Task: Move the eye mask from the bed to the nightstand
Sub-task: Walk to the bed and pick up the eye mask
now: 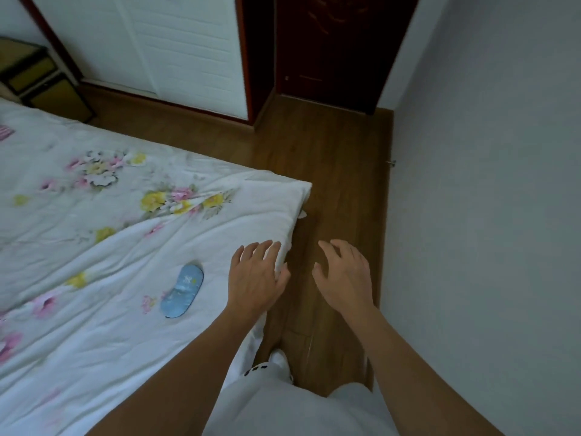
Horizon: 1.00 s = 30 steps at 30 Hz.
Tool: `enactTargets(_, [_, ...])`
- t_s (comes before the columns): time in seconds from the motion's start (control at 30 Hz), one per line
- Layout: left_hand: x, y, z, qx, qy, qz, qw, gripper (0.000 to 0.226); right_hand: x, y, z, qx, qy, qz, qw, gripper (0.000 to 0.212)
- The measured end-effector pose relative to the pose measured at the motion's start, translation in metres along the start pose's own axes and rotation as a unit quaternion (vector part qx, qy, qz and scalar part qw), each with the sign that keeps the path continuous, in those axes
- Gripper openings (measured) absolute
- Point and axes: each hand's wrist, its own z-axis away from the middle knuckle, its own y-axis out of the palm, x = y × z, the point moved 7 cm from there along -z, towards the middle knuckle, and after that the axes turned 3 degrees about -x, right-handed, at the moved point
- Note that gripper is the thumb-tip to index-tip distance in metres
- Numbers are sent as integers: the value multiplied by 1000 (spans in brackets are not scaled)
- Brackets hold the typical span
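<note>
A light blue eye mask (182, 291) with a dark edge lies flat on the white floral quilt of the bed (103, 215), near the bed's right edge. My left hand (256, 275) hovers open just to the right of the mask, over the quilt's edge, fingers spread and holding nothing. Over the wooden floor beside the bed, my right hand (344, 275) is also open and empty. A dark nightstand (41, 80) with yellowish drawer fronts stands at the far left, beyond the bed.
A strip of wooden floor (330, 171) runs between the bed and the grey wall (487, 184) on the right. White wardrobe doors (176, 48) and a dark wooden door (333, 48) stand at the far end. My white-clothed legs show at the bottom.
</note>
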Motion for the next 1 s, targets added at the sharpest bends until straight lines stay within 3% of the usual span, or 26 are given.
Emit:
enactTargets(0.23, [79, -9, -37, -14, -134, -17, 991, 52, 69, 42, -90, 60, -124, 4, 990, 46])
enactTargets(0.4, [129, -12, -33, -29, -254, -27, 967, 52, 127, 79, -138, 125, -222, -21, 967, 48])
enactTargets(0.73, [171, -26, 14, -80, -497, -37, 863, 48, 234, 147, -160, 269, -425, -31, 864, 48])
enactTargets(1.0, [200, 4, 62, -46, -570, -37, 819, 50, 274, 208, -146, 316, -528, -13, 788, 49])
